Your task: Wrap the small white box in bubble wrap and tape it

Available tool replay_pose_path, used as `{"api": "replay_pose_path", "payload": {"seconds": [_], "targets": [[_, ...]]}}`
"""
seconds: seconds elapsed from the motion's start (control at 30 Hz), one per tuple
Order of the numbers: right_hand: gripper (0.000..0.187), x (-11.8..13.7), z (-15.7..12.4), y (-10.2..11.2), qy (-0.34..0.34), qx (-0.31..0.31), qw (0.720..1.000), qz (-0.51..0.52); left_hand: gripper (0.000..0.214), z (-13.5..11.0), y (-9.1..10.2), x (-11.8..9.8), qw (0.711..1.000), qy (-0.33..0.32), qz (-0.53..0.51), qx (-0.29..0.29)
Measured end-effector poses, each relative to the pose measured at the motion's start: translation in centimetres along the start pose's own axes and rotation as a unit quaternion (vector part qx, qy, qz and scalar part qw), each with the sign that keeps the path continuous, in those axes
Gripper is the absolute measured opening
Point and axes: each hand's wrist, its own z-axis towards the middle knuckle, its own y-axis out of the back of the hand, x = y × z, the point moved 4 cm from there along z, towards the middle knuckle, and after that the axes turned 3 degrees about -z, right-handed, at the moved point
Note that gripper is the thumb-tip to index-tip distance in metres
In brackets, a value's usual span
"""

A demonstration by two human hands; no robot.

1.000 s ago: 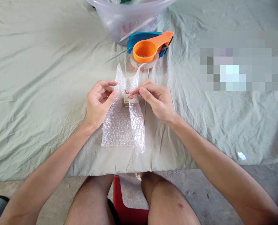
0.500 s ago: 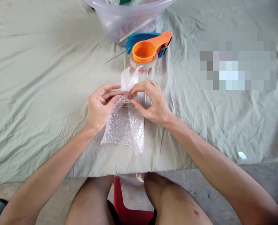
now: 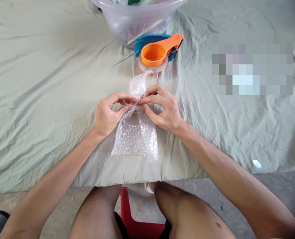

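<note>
A clear sheet of bubble wrap [image 3: 130, 137] lies on the cloth-covered table, pinched in at its middle and spreading toward me. My left hand [image 3: 110, 113] grips its left edge between thumb and fingers. From the other side, my right hand [image 3: 164, 108] pinches the wrap near the same spot, its fingertips almost meeting the left ones. A small, pale tan object [image 3: 138, 109] shows inside the wrap between the hands; its kind is hard to make out. Beyond the hands, the far end of the wrap reaches toward a tape roll.
An orange and blue tape dispenser [image 3: 172, 41] rests against a tape roll [image 3: 153, 68]. Behind it stands a translucent plastic basin [image 3: 140, 20] with things inside. Wrinkled pale green cloth [image 3: 50, 83] covers the table. A red chair [image 3: 137, 229] shows between the legs.
Both hands have drawn closer around the wrap's middle, bunching it there. The near part of the wrap has shifted slightly right, and its far end has folded over.
</note>
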Motion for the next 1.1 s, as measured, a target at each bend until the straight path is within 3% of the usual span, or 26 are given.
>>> {"api": "replay_pose_path", "payload": {"seconds": [0.27, 0.4, 0.5, 0.63, 0.77, 0.9, 1.0, 1.1], "targets": [[0.017, 0.2, 0.3, -0.3, -0.021, 0.027, 0.999, 0.018, 0.014, -0.3, -1.2, 0.0, 0.998, 0.008, 0.053, -0.02], [0.022, -0.3, 0.1, -0.4, -0.049, 0.005, 0.997, 0.063, 0.054, -0.3, -1.2, 1.3, 0.997, 0.025, 0.07, -0.009], [0.029, -0.9, 0.0, -0.6, -0.084, -0.021, 0.987, 0.132, 0.09, -0.4, -0.8, 2.7, 0.989, 0.089, 0.118, -0.005], [0.04, -1.7, -0.1, -1.2, -0.185, -0.037, 0.944, 0.271, 0.117, -0.7, -0.9, 3.5, 0.964, 0.188, 0.189, 0.028], [0.047, -1.9, 0.0, -1.3, -0.238, -0.031, 0.927, 0.289, 0.143, -1.5, -0.9, 3.0, 0.949, 0.218, 0.226, -0.035], [0.045, -1.8, 0.1, -0.8, -0.262, -0.011, 0.92, 0.292, 0.117, -2.3, -0.9, 2.4, 0.952, 0.186, 0.231, -0.074], [0.044, -1.8, 0.2, -0.6, -0.268, 0.003, 0.914, 0.303, 0.096, -2.6, -0.9, 2.1, 0.955, 0.181, 0.223, -0.073], [0.055, -1.9, 0.1, -0.5, -0.28, 0.008, 0.905, 0.321, 0.081, -2.5, -0.7, 1.9, 0.956, 0.191, 0.215, -0.059]]}}
